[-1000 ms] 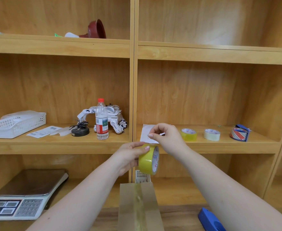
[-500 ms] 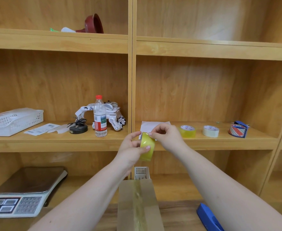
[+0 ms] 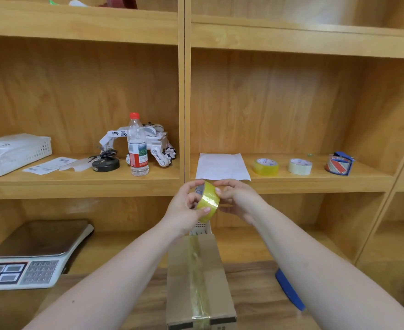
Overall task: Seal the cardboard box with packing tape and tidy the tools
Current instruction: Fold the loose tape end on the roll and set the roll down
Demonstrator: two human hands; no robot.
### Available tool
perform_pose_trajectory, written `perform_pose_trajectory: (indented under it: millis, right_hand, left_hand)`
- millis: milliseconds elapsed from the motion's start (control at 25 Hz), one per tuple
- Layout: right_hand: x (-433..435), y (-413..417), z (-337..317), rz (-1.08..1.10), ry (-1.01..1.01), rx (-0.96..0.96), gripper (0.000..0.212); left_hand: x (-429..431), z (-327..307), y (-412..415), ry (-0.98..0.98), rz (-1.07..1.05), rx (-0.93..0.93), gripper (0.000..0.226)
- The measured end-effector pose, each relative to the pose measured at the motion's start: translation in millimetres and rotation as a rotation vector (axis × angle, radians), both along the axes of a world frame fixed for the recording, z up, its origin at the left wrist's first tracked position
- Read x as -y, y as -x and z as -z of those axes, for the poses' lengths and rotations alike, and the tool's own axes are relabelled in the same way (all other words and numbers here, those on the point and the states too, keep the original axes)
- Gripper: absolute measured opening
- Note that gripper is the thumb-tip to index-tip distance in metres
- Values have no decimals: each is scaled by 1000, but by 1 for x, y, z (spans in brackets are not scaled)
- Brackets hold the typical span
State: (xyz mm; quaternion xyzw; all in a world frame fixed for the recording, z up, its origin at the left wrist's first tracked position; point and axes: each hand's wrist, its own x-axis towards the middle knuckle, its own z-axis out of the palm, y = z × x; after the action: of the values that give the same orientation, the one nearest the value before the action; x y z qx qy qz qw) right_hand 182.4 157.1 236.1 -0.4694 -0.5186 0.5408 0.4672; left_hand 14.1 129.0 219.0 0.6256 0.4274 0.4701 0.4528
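Glossy yellow tape roll, perhaps translucent

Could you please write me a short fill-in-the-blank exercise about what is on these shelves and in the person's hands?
1. Both hands hold a roll of ____ tape.
2. The water bottle has a ____ cap.
3. A strip of tape already runs along the top of the cardboard ____.
4. The white sheet of paper lies to the ____ of the two tape rolls lying flat on the shelf.

Missing words: yellow; red; box; left
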Motion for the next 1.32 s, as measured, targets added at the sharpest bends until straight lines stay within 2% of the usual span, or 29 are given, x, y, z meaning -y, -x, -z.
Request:
perform_pose_trajectory:
  millis: [80, 280, 360, 520, 600, 680, 840, 920, 1000, 1080, 1200, 1320]
  right_hand:
    - [2, -3, 16, 35, -23, 108, 21]
    - [5, -25, 58, 144, -234, 558, 28]
    - [12, -37, 74, 100, -242, 595, 45]
    - [26, -65, 109, 3, -171, 619, 103]
    - [26, -84, 126, 48, -160, 635, 112]
    - [24, -108, 140, 110, -157, 672, 112]
    - [24, -177, 161, 223, -142, 668, 109]
    - [21, -220, 173, 256, -148, 662, 108]
    - [19, -261, 190, 270, -129, 652, 109]
    - [17, -303, 212, 286, -98, 626, 106]
    - [19, -354, 249, 291, -84, 594, 95]
    - [17, -393, 286, 255, -32, 615, 94]
  left_hand:
    - [-6, 15, -1, -10, 7, -99, 64]
    - [-23, 54, -11, -109, 47, -397, 61]
    - [-27, 68, -18, -160, 69, -498, 59]
    - [-34, 98, -48, -327, 223, -716, 62]
    - [-36, 109, -72, -419, 292, -803, 64]
    - [-38, 120, -103, -466, 323, -846, 64]
    - [-46, 134, -171, -496, 324, -803, 60]
    - [-56, 143, -213, -411, 309, -760, 74]
    - [-68, 154, -255, -264, 346, -769, 99]
    - [-81, 173, -303, -193, 444, -827, 113]
    - [-91, 206, -363, -213, 550, -966, 111]
    - [-97, 247, -411, -173, 585, -1059, 107]
